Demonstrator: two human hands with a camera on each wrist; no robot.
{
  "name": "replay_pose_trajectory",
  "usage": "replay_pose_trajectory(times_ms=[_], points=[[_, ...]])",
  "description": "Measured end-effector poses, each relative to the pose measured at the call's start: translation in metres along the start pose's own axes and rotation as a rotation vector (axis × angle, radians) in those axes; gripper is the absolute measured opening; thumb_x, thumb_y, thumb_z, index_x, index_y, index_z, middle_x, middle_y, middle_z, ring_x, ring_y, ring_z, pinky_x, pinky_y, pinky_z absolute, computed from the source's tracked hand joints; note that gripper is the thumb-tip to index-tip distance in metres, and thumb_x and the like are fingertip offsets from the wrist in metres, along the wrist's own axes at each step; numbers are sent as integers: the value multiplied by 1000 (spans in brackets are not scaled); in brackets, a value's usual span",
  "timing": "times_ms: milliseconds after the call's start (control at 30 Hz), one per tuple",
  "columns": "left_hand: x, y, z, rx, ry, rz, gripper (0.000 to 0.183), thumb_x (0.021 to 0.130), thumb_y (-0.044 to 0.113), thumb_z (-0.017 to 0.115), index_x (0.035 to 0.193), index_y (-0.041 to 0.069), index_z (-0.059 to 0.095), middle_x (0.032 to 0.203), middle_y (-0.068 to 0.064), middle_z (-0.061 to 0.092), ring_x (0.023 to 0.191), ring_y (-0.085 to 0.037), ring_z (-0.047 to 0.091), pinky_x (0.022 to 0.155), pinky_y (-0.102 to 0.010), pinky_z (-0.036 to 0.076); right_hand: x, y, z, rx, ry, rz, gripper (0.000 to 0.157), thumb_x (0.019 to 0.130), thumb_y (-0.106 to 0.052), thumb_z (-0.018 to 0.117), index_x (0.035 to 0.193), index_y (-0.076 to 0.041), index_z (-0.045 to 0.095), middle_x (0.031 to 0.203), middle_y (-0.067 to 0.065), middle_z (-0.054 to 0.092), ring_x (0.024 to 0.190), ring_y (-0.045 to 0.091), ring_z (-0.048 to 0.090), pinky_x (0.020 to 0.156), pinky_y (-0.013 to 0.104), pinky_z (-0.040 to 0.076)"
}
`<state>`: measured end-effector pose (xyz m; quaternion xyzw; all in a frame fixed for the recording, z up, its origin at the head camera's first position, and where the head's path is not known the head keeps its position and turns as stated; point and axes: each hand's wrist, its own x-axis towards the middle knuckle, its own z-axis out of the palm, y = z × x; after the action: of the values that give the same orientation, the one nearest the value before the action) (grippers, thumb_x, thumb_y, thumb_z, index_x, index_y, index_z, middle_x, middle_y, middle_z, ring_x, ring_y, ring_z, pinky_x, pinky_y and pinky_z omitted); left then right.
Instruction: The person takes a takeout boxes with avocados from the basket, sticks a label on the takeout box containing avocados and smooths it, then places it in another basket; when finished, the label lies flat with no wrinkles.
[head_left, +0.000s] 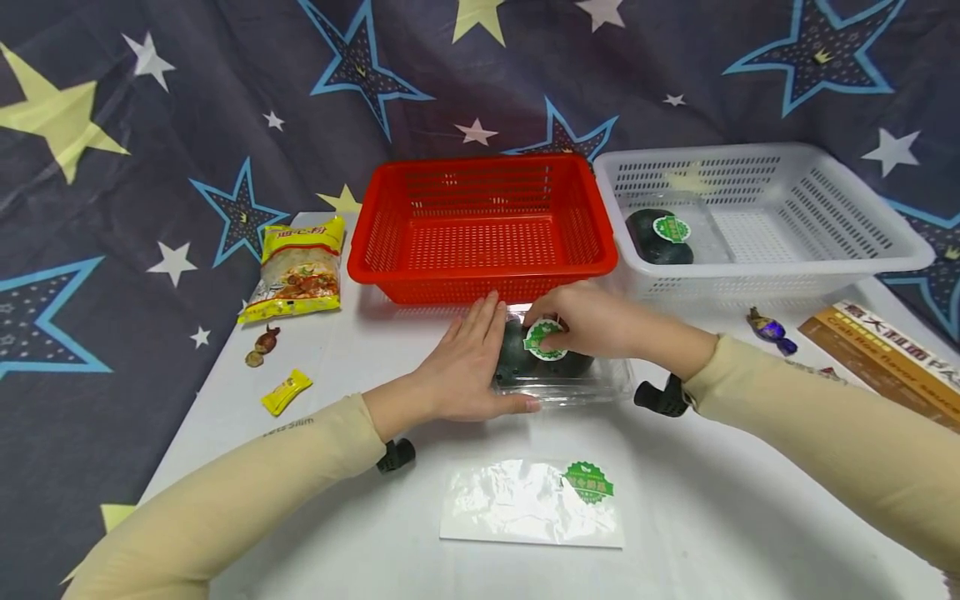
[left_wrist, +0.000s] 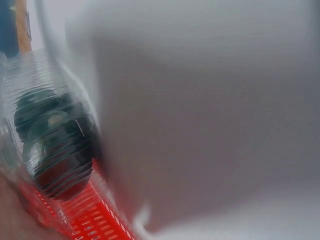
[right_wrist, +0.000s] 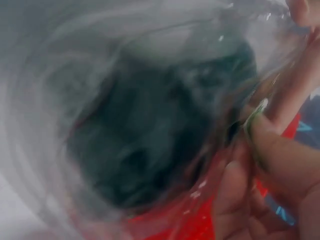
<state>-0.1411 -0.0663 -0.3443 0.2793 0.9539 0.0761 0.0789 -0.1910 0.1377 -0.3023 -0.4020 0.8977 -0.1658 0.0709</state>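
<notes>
On the table lies a clear plastic clamshell box (head_left: 600,385) with dark green, rounded produce (head_left: 514,354) inside. Flat along its left side, my left hand (head_left: 468,371) rests with long fingers and the thumb out at the near edge. My right hand (head_left: 588,329) is over the lid, fingers bent, its thumb on a round green-and-white sticker (head_left: 542,333). In the right wrist view the sticker (right_wrist: 254,122) shows edge-on between thumb and fingers, close against the clear plastic. The left wrist view shows the dark produce (left_wrist: 57,145) through ribbed plastic.
A red basket (head_left: 483,273) stands just behind the box. The white basket (head_left: 772,271) at right holds another stickered box (head_left: 708,218). In front lies a sticker sheet (head_left: 525,504). A yellow food packet (head_left: 296,271), wrapped candies (head_left: 287,392) and a brown carton (head_left: 885,358) lie around.
</notes>
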Motion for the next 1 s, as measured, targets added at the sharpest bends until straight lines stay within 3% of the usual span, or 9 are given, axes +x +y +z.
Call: replay_pose_trajectory(times_ms=[133,233,367,533,733,1000], points=[[0,0,0,-13,-7,-1,123,75,83,45,151,-2,-1,158,-17,-10,145,-31,-3,115,-49,12,-1,-8,1,-70,-1,27,33,75,-12,81,106,-7,72,100,4,71,88,20,64,85,44,48],[-1,0,0,-19,-11,-2,123,75,83,45,151,-1,-2,158,-16,-10,145,-31,-4,115,-48,11,-4,-11,2,-108,21,30,34,74,-14,82,106,-7,71,101,5,70,94,22,64,87,47,47],[-1,0,0,-7,-7,-5,123,74,83,44,151,-1,-2,158,-16,-10,145,-31,-4,115,-48,12,-12,-3,5,-124,86,-67,35,74,-10,82,106,-5,71,102,7,67,96,22,61,84,40,50],[0,1,0,1,2,-5,124,74,83,44,151,-2,-3,158,-17,-9,145,-31,-3,115,-48,13,-29,9,9,-187,93,-228,39,79,-6,77,116,-2,68,120,11,65,114,28,58,94,41,47],[-1,2,0,-19,-9,-11,123,75,82,45,151,-1,-5,158,-16,-11,145,-30,-4,115,-48,13,-54,17,14,-218,65,-282,48,89,-22,67,131,-1,57,135,14,54,129,33,46,104,47,37],[0,1,-1,-28,-17,-5,123,75,81,46,151,-1,-6,158,-18,-10,145,-31,-4,115,-48,14,-70,18,20,-268,115,-380,54,88,-34,67,130,-1,58,133,12,56,126,30,50,101,46,41]])
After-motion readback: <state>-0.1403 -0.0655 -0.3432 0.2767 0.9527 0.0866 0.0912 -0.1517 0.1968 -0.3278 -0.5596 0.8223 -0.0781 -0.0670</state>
